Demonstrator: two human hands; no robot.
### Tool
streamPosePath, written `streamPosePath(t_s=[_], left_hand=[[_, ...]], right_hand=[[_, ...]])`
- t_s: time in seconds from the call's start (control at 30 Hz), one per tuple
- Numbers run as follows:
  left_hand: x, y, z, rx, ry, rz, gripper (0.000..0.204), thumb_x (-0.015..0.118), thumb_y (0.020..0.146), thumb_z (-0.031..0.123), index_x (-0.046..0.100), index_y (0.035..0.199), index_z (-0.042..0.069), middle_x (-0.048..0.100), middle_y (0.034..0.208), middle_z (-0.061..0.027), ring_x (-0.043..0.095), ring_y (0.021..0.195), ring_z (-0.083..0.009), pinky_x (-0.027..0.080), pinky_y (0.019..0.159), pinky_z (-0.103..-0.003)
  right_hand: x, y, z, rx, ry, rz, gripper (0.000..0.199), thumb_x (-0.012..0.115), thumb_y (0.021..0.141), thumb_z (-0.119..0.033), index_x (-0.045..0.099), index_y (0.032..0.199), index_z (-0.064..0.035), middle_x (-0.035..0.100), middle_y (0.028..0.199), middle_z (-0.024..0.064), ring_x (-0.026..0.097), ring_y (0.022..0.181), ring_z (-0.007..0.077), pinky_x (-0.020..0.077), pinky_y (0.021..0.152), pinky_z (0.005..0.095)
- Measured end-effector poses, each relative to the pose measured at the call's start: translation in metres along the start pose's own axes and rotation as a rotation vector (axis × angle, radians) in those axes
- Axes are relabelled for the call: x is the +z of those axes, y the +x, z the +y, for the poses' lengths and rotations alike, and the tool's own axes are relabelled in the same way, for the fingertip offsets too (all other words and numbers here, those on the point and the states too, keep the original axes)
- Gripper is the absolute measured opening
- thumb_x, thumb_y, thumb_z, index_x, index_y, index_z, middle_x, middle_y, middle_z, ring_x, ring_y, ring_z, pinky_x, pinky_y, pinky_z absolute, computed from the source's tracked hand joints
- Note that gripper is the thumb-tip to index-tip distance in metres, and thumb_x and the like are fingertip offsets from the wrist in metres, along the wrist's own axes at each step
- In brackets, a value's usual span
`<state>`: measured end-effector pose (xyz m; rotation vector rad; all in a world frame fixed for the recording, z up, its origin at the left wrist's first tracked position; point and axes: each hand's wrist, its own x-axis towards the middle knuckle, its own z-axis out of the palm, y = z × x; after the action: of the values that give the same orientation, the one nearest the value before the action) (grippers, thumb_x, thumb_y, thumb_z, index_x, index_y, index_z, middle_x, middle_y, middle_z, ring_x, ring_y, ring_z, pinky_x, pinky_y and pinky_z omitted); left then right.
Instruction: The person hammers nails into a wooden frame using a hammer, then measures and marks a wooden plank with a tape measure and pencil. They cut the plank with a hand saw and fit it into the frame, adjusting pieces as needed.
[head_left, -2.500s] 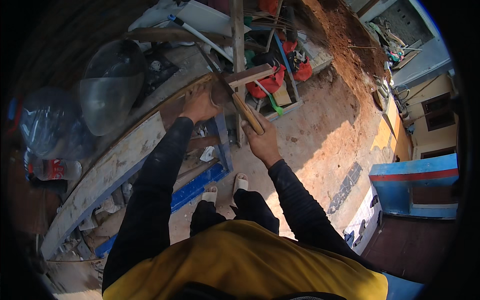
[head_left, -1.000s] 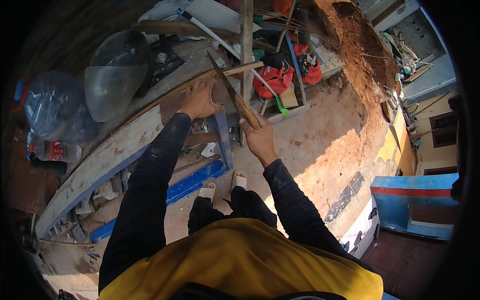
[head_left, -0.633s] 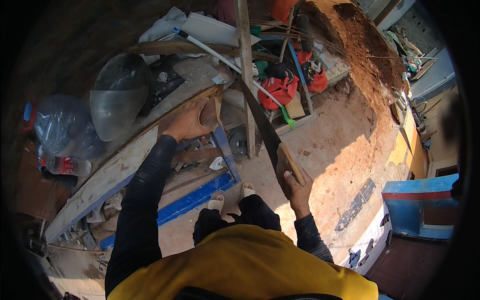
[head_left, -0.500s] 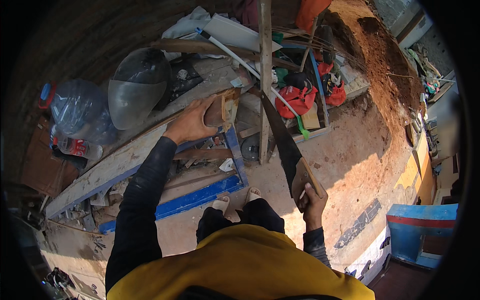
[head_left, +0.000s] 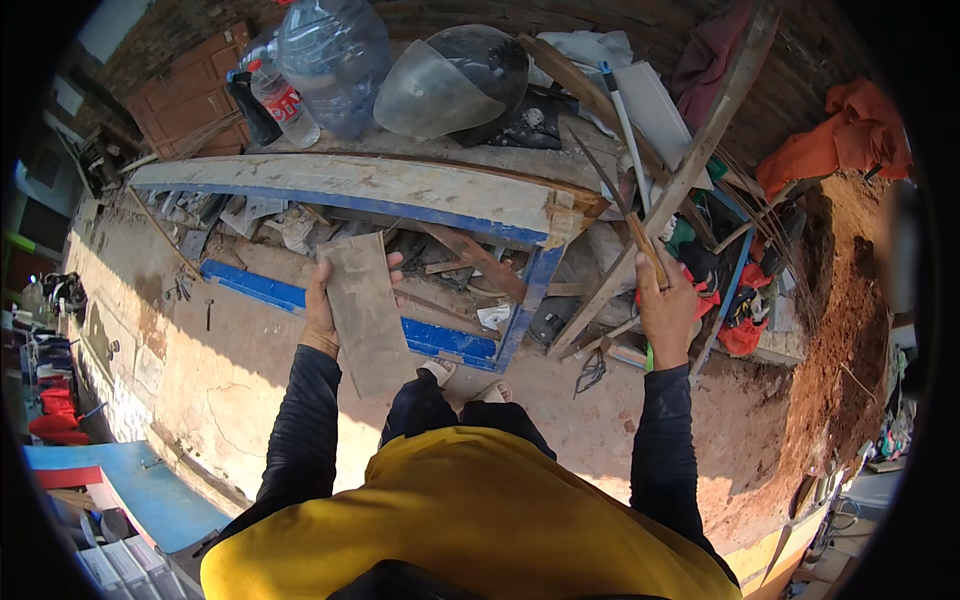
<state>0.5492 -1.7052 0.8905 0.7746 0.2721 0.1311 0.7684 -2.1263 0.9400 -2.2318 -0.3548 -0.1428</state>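
My left hand (head_left: 320, 312) is closed around a short flat wooden board (head_left: 366, 315), with its fingertips showing past the far edge. The board slants in front of my body. In my right hand (head_left: 667, 305) is the wooden handle of a handsaw (head_left: 645, 243). Its dark blade, seen nearly edge-on, points up and to the left, past the right end of a long bench plank (head_left: 350, 178). That plank has a worn pale top and a blue front edge.
A black helmet (head_left: 490, 75) with a visor, a large clear water jug (head_left: 333, 60) and a smaller bottle (head_left: 285, 108) stand behind the plank. An upright wooden post (head_left: 690, 165) rises at the right. Scrap wood lies beneath the bench, above a blue rail (head_left: 450, 345).
My left hand has left the plank's end and now holds the board. The saw has been raised, its blade pointing up-left beside the plank's end. The view has turned left.
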Motion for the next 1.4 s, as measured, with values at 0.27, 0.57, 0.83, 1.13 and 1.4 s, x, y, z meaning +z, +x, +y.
streamPosePath(t_s=[0.27,0.57,0.83,1.13,1.4], left_hand=[[-0.013,-0.09,-0.011,0.296,-0.294,0.162,0.119,0.052,0.086,0.092,0.039,0.161,0.0,0.054,0.15,-0.0327,0.068,0.122,-0.0409,0.062,0.093,-0.063],[-0.098,-0.154,0.009,0.525,-0.475,0.341,0.111,0.04,0.092,0.09,0.039,0.163,0.005,0.053,0.157,-0.0253,0.06,0.135,-0.038,0.051,0.109,-0.064],[-0.195,-0.211,0.08,0.552,-0.459,0.38,0.107,0.039,0.094,0.087,0.04,0.163,0.005,0.054,0.155,-0.0254,0.061,0.133,-0.0384,0.052,0.109,-0.064],[-0.303,-0.328,0.21,0.765,-0.37,0.332,0.114,0.049,0.088,0.089,0.037,0.163,0.004,0.051,0.156,-0.0281,0.06,0.135,-0.0407,0.054,0.106,-0.067],[-0.353,-0.43,0.247,0.795,-0.085,0.392,0.121,0.068,0.08,0.082,0.037,0.162,-0.002,0.051,0.155,-0.0316,0.06,0.137,-0.0425,0.057,0.108,-0.056]], right_hand=[[0.191,0.033,-0.035,-0.308,-0.483,-0.425,0.074,0.067,0.099,-0.029,0.041,0.162,-0.0015,0.052,0.16,0.0203,0.057,0.139,0.0416,0.0481,0.113,0.0488],[0.229,0.086,-0.104,-0.211,-0.58,-0.499,0.066,0.074,0.096,-0.038,0.06,0.149,-0.0008,0.072,0.13,0.0273,0.069,0.124,0.0414,0.052,0.107,0.0451],[0.312,-0.141,-0.247,-0.009,0.414,-1.035,0.045,0.073,0.105,-0.027,0.068,0.142,-0.0016,0.079,0.112,0.0078,0.066,0.087,0.0086,0.0542,0.076,0.0253],[0.459,-0.298,-0.41,0.102,0.491,-1.615,0.052,0.071,0.106,-0.037,0.066,0.143,-0.0014,0.076,0.111,0.0051,0.07,0.094,0.0107,0.0571,0.076,0.0264],[0.578,-0.368,-0.503,-0.049,0.578,-1.739,0.047,0.069,0.107,-0.034,0.065,0.143,-0.0044,0.074,0.121,0.0069,0.067,0.109,0.0134,0.0571,0.085,0.0309]])
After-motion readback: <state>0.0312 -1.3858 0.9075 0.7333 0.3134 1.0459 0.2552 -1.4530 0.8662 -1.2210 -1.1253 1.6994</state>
